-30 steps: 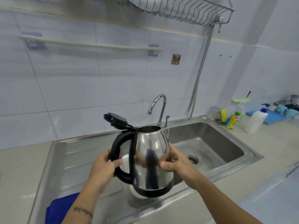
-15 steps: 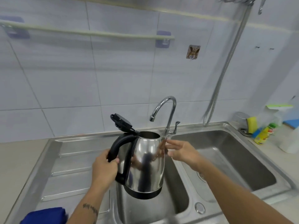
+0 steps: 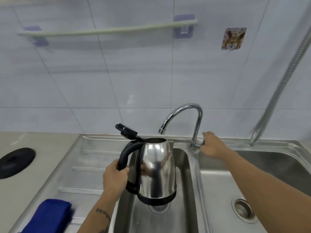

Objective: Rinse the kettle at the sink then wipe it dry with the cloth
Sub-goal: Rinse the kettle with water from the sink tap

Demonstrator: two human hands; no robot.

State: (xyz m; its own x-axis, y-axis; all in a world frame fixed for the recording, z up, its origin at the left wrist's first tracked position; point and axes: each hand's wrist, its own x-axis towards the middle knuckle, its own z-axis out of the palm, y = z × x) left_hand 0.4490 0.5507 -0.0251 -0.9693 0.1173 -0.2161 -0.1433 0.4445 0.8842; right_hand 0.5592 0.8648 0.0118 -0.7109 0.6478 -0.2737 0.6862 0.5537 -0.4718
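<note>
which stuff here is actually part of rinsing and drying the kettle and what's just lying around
In the job: kettle, lid open, held by the left hand; tap, with the right hand at its handle; sink; blue cloth.

Just there: black round base, wall rail, wall hook, metal hose.

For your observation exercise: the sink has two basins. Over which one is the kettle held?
The left basin, the narrower one: the kettle hangs above its drain. The wider right basin has nothing above it.

The bench (image 3: 38,138) carries a steel sink (image 3: 193,165); a black base (image 3: 16,161) and a blue cloth (image 3: 48,216) lie on it.
</note>
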